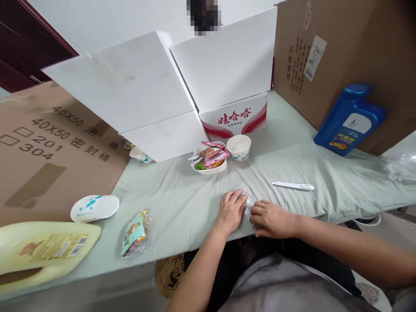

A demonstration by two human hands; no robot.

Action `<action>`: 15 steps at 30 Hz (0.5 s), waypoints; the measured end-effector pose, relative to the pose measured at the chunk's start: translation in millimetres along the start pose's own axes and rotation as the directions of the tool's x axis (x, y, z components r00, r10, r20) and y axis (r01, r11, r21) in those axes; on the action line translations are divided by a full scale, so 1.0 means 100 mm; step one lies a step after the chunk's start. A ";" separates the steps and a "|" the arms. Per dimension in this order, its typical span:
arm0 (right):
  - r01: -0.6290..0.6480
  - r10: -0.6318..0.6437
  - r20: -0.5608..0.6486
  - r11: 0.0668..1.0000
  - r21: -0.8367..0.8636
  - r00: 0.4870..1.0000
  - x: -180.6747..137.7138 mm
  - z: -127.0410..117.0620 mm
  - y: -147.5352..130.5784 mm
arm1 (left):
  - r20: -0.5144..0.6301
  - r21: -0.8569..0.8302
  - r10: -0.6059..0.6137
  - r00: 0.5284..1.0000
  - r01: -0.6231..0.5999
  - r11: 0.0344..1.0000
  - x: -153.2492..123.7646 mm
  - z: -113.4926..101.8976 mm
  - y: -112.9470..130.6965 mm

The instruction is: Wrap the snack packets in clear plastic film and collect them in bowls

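A crumpled piece of clear plastic wrap [249, 200] lies near the table's front edge, between my two hands. My left hand [231, 210] rests on its left side, palm down, with the fingers spread. My right hand [270, 219] is at its right side, fingers curled over the edge of the plastic. Anything under the palms is hidden. Just beyond the hands stands a white paper bowl [210, 170] filled with pink-wrapped snacks [217, 156]. Beside it is a white paper cup [238, 148] with a blue print. A slim white pen-like tool [293, 186] lies right of my hands.
White cartons [234, 60] stand at the back, with large brown boxes on the left [55, 147] and right [334, 56]. A blue bottle [351, 121] leans right. At left are a snack packet [134, 234], a tipped paper cup [95, 208] and a yellow jug [55, 247].
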State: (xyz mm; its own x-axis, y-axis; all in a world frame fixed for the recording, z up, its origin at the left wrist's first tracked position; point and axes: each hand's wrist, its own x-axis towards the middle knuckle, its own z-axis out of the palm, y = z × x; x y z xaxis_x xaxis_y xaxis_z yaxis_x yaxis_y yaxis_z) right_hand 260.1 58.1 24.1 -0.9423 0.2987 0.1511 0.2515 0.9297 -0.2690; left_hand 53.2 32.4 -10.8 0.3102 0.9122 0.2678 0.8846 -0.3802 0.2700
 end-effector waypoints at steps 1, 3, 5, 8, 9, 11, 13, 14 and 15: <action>-0.041 0.041 0.024 0.999 0.003 0.999 -0.07 0.04 -0.07 | 0.011 0.012 -0.005 1.000 0.005 1.000 0.00 0.00 0.01; -0.117 0.116 0.035 0.993 0.025 0.993 -0.20 0.09 -0.15 | 0.019 0.016 -0.011 1.000 0.011 1.000 0.01 0.00 0.01; -0.150 0.151 -0.018 0.987 0.058 0.988 -0.28 0.11 -0.17 | 0.022 0.008 -0.010 1.000 0.010 1.000 0.01 -0.01 0.02; -0.166 0.173 -0.139 0.984 0.063 0.975 -0.31 0.13 -0.13 | 0.026 -0.015 0.004 1.000 -0.004 1.000 0.00 -0.03 0.01; -0.167 0.175 -0.149 0.984 0.059 0.973 -0.30 0.15 -0.12 | 0.027 -0.026 0.015 1.000 -0.014 1.000 0.00 -0.04 0.01; -0.167 0.172 -0.125 0.985 0.044 0.977 -0.28 0.20 -0.13 | 0.034 -0.056 0.051 0.998 -0.049 0.997 -0.01 -0.05 0.01; -0.152 0.151 -0.112 0.988 0.003 0.982 -0.27 0.26 -0.16 | 0.044 -0.095 0.095 0.994 -0.091 0.991 -0.02 -0.05 0.01; -0.138 0.134 -0.120 0.990 -0.020 0.984 -0.26 0.28 -0.17 | 0.041 -0.114 0.107 0.993 -0.102 0.988 -0.03 -0.05 0.01; -0.120 0.114 -0.134 0.992 -0.038 0.984 -0.26 0.30 -0.19 | 0.033 -0.129 0.108 0.994 -0.103 0.986 -0.03 -0.05 0.01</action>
State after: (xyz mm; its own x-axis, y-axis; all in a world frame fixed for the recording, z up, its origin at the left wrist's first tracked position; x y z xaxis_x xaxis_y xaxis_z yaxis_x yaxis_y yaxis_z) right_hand 273.5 26.0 -3.2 -0.8696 0.4284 0.2454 0.3705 0.8948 -0.2490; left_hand 51.6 28.7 -6.8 0.4152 0.8704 0.2647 0.7956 -0.4885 0.3583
